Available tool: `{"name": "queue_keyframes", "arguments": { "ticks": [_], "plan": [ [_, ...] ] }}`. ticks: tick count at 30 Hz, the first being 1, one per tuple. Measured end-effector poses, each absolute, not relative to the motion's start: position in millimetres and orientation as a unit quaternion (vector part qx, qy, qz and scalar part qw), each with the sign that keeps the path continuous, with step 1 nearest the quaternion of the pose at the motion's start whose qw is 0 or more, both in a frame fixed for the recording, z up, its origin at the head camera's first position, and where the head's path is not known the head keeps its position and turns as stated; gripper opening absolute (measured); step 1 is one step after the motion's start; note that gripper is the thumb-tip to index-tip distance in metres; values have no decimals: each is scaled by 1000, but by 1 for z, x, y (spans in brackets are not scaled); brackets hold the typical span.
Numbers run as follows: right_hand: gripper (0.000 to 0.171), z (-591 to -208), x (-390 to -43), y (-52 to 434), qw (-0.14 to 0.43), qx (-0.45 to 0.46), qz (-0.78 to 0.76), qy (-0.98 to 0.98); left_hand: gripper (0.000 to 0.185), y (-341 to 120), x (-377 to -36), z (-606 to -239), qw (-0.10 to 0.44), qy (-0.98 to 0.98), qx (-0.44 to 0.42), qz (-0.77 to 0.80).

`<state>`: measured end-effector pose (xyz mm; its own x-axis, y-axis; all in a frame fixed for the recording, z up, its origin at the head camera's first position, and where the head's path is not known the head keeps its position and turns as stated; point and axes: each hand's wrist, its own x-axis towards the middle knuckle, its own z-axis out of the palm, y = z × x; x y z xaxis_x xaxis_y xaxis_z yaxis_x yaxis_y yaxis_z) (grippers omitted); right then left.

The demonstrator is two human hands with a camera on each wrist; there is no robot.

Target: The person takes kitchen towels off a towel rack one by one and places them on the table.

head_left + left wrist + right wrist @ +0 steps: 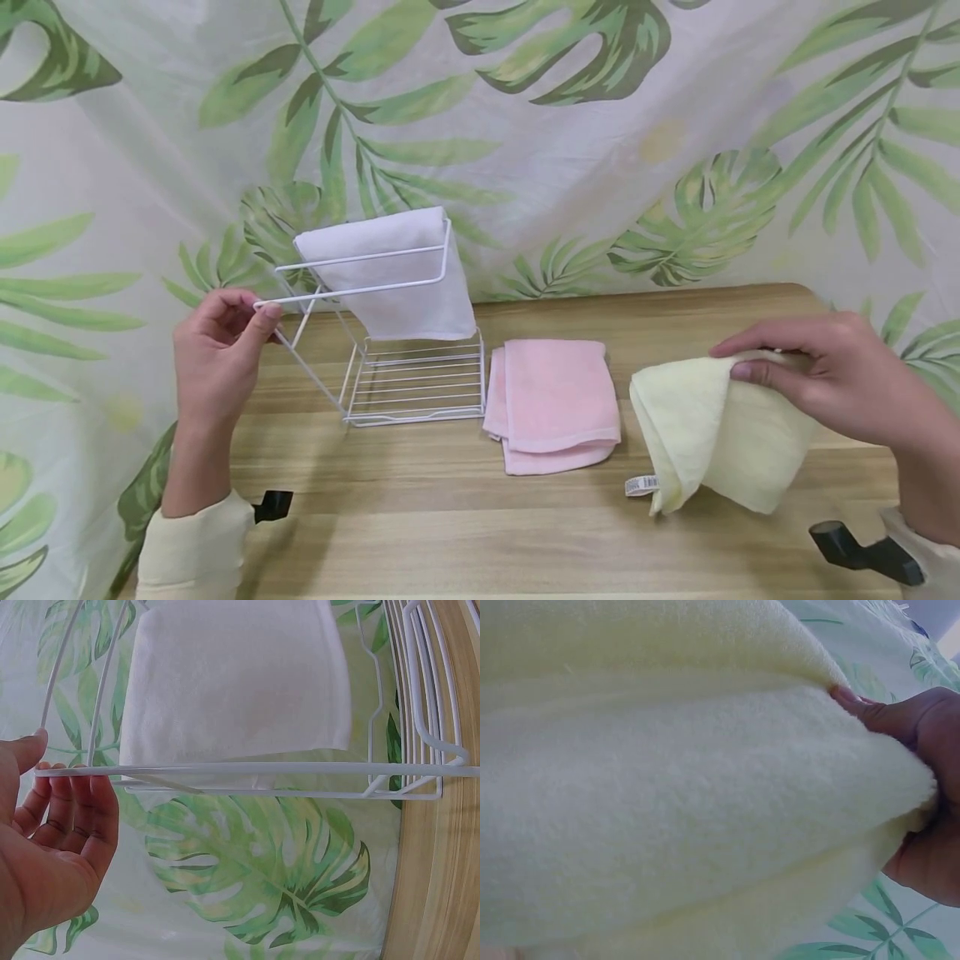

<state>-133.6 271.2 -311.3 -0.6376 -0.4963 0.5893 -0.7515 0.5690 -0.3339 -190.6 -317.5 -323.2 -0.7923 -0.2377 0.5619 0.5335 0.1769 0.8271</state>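
My left hand (225, 350) pinches the upper left corner of a white wire rack (416, 414), thumb on the near side and fingers curled behind the wire. Over the rack's rear top bar hangs a white towel (390, 292), whose lower edge ends above the wire base. At the right, my right hand (840, 379) pinches a yellow towel (757, 442) by its top edge between thumb and fingers. The yellow towel hangs in loose folds, with a small white tag at its lower left. In the right wrist view the yellow cloth (690, 795) fills most of the picture.
A folded pink towel (558, 400) lies on the wooden table (450, 525) between the rack and the yellow towel. Behind the table hangs a leaf-patterned cloth (570, 183). Black camera mounts (862, 554) stick out from the wrists.
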Motion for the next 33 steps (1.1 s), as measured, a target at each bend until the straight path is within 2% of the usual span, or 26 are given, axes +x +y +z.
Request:
{"name": "queue_keyframes", "arguments": {
  "ticks": [8,16,26,33],
  "plan": [
    [51,-320,-140,276,172,363,311,-862,11,-317,-190,-321,305,-715,-103,-621],
    [32,-335,-162,276,104,295,293,-904,11,-317,-190,-321,305,-711,-109,-624],
    [19,-351,-197,281,86,263,287,-917,11,-317,-189,-322,303,-702,-116,-634],
    [17,-368,-222,288,70,267,306,-911,12,-316,-189,-322,305,-697,-120,-638]
  ]
}}
